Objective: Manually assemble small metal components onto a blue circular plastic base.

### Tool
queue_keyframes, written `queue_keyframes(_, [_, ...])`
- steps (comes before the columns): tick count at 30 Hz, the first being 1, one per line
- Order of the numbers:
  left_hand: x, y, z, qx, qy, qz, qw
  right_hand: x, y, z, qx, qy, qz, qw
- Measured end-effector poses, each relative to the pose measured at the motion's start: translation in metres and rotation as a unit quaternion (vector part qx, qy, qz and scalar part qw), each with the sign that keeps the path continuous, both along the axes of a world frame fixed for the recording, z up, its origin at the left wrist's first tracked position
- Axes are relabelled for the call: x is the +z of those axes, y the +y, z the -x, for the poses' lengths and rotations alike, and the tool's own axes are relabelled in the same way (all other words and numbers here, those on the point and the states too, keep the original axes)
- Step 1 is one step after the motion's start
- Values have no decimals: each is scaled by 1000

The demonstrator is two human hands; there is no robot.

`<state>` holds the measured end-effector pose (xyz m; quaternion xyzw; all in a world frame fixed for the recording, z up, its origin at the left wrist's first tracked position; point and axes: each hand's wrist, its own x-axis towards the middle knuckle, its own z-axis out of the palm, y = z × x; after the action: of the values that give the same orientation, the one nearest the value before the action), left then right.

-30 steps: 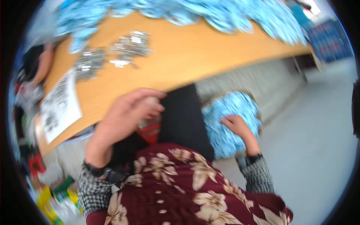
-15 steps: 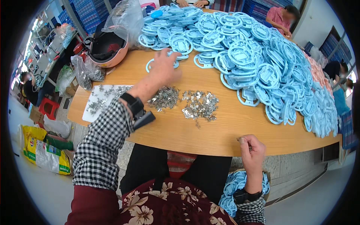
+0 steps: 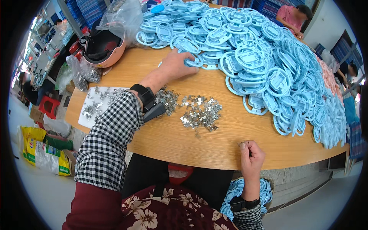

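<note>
My left hand [image 3: 178,67] reaches to the near edge of a big heap of light-blue plastic ring frames [image 3: 249,57]. Its fingers curl over one blue ring frame [image 3: 197,60], partly hidden beneath the hand. Two piles of small silvery metal clips lie nearer me: one pile [image 3: 167,100] beside my left wrist, another pile [image 3: 202,113] to its right. Close to the table's front edge, my right hand [image 3: 252,157] is closed, thumb against the curled fingers; whatever it pinches is too small to name.
A white board [image 3: 87,117] with more metal clips lies at the left. Behind it are bags of metal parts [image 3: 91,73] and a pink helmet [image 3: 111,57] beside a clear plastic bag. A container of blue frames [image 3: 264,191] stands below the table edge. Another person [image 3: 293,19] sits at the far right.
My left hand has moved slightly right and its fingers have closed over a blue ring frame. My right hand stays near the table's front edge, still closed. The view has shifted a little.
</note>
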<state>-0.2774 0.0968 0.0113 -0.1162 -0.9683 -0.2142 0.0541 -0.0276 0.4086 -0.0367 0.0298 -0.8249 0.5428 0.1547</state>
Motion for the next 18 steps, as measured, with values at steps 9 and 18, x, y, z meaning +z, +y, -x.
queue_keyframes(9, [27, 6, -29, -62, 121, 63, 989, 1, 2, 0, -2, 9, 22, 1000])
queue_keyframes(18, [61, -15, -47, 27, 10, -260, 965, -2, -2, -4, -1, 23, 24, 999])
